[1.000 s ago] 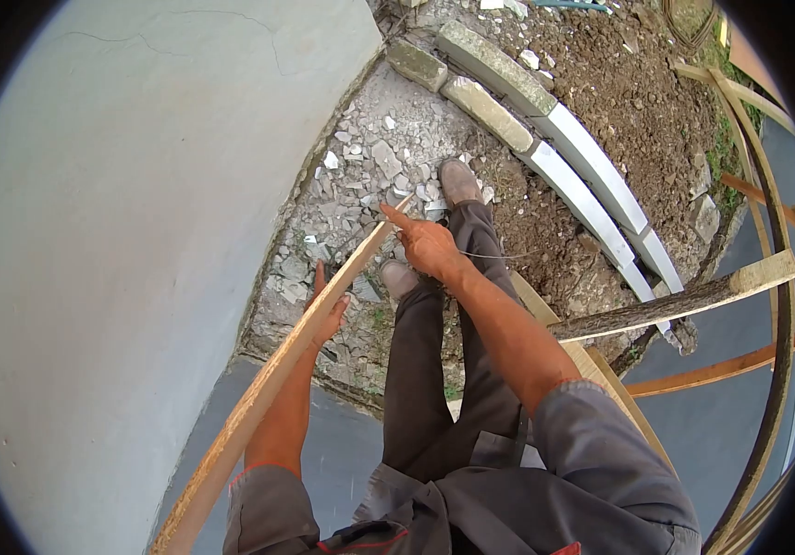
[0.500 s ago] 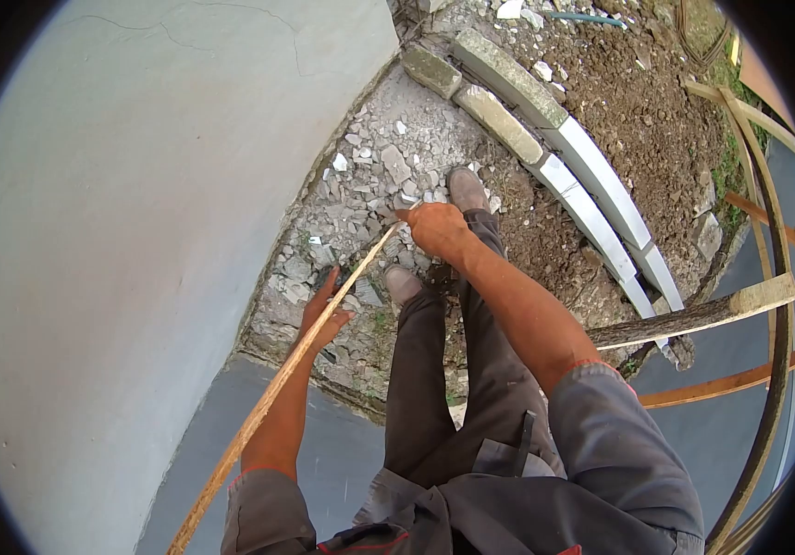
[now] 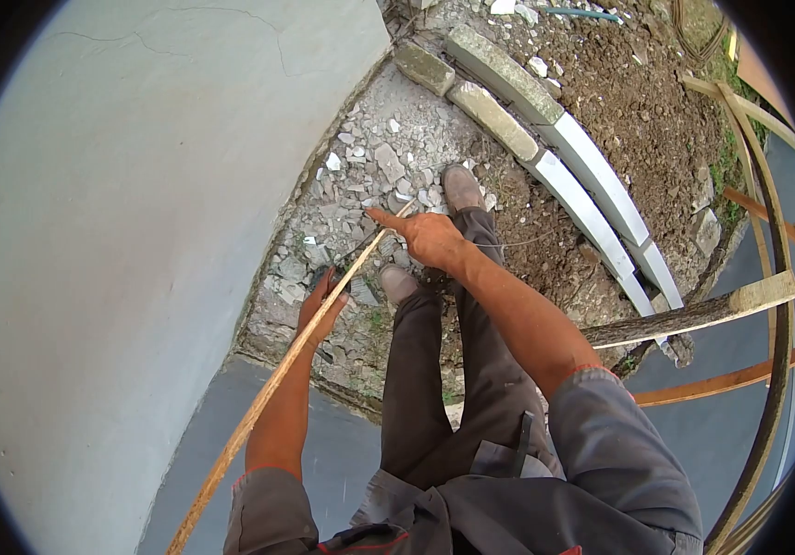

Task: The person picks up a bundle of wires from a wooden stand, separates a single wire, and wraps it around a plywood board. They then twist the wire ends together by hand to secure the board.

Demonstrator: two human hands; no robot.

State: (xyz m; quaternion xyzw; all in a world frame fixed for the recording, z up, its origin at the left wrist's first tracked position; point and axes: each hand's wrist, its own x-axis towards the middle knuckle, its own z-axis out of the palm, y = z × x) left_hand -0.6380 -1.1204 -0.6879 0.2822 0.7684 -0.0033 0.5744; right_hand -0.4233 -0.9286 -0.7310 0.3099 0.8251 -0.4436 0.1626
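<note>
A long pale wooden strip (image 3: 258,407) runs from the lower left up to the rubble, its far end beside my right hand (image 3: 423,239). That hand lies across the strip's upper part with its index finger stretched out to the left and the other fingers curled; what they hold is hidden. A thin wire (image 3: 531,242) shows to its right, and a dark line runs between the two hands. My left hand (image 3: 325,313) is partly behind the strip, its fingers closed around something dark that I cannot make out.
A grey wall (image 3: 166,203) stands at the left. Broken rubble (image 3: 388,162) surrounds my shoes (image 3: 462,188). Two curved rows of edging blocks (image 3: 591,176) cross the brown soil (image 3: 628,102). A thick wooden piece (image 3: 693,319) and bent strips (image 3: 776,305) are at the right.
My right hand has moved slightly left and down, with its index finger now reaching past the strip. My left hand's fingers have drawn in. The thin wire has come into view.
</note>
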